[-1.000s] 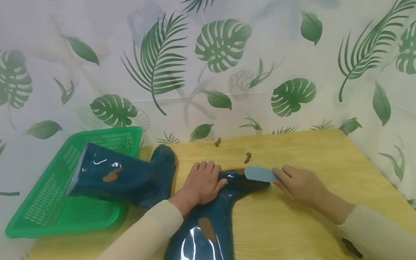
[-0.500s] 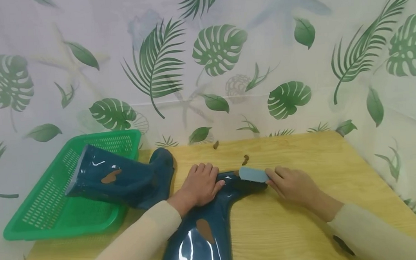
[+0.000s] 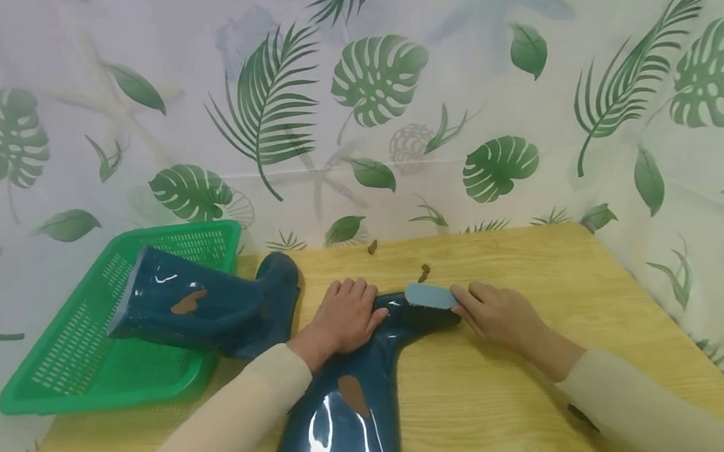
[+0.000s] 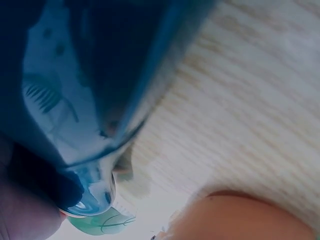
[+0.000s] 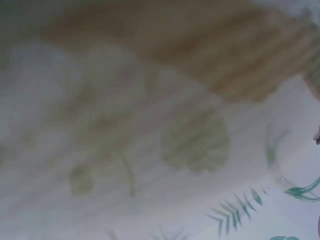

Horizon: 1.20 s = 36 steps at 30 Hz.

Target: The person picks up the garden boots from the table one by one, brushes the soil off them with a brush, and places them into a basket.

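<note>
A glossy dark-blue rubber boot [image 3: 369,369] lies on its side on the wooden table, toe to the right, with a brown patch [image 3: 353,395] on its shaft. My left hand [image 3: 345,315] grips the heel end, its fingers bent over the far side. In my right hand [image 3: 498,314] is a light-blue brush [image 3: 430,296], pinched at its right end and held against the upper side of the foot. The left wrist view shows the boot's shiny surface [image 4: 60,100] up close; the right wrist view is mostly blurred tabletop and backdrop.
To the left, a second blue boot [image 3: 219,308] with a brown smear lies across a green perforated basket [image 3: 56,365]. Small brown bits [image 3: 424,272] sit beyond the boot on the table [image 3: 501,410]. A dark object [image 3: 582,416] shows partly from under my right sleeve. Behind hangs a leaf-print cloth [image 3: 312,208].
The brush in my right hand has slid left along the boot's foot, toward the heel, and now covers where a brown patch showed before. My left hand keeps its place on the boot.
</note>
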Motion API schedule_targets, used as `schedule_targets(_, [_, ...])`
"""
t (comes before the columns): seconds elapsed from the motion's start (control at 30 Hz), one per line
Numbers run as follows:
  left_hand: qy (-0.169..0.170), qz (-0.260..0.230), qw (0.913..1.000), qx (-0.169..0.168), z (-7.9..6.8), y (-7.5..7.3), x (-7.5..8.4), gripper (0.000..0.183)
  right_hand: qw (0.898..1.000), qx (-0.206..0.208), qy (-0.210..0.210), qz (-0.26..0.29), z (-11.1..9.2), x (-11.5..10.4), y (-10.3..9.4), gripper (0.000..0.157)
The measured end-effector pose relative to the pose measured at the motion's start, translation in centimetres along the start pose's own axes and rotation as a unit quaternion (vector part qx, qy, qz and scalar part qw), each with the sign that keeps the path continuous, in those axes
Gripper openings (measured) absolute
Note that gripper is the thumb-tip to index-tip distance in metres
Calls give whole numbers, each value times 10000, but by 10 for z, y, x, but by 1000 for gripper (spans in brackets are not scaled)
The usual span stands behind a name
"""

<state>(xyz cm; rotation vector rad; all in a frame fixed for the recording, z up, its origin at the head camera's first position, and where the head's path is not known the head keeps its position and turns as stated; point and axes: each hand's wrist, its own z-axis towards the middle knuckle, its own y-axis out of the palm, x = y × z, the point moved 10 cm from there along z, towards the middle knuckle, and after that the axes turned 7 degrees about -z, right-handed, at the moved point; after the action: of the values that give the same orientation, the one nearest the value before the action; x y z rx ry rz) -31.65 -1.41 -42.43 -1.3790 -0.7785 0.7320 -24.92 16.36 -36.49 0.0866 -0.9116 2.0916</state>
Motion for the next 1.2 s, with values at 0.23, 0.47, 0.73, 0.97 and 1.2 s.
schedule_targets(0.23, [55,-148,9999,-59,5,1,4,44,9989,-252,332,210,-3,7,11,48])
schedule_targets(0.47, [25,-61,10000,-62,5,0,5,45,9975,-221,598,318,-14,14,3,50])
schedule_targets(0.73, [7,-57,10000,-79,1,2,2,45,9992,72,281,288,-15,10,-11,50])
schedule_targets(0.97, [-14,13,10000,-31,-1,-2,0,44,9990,419,-97,154,-3,-2,-15,48])
schedule_targets(1.2, [-32,-55,10000,-56,-2,-4,-2,44,9988,441,-206,9,17,-17,-6,48])
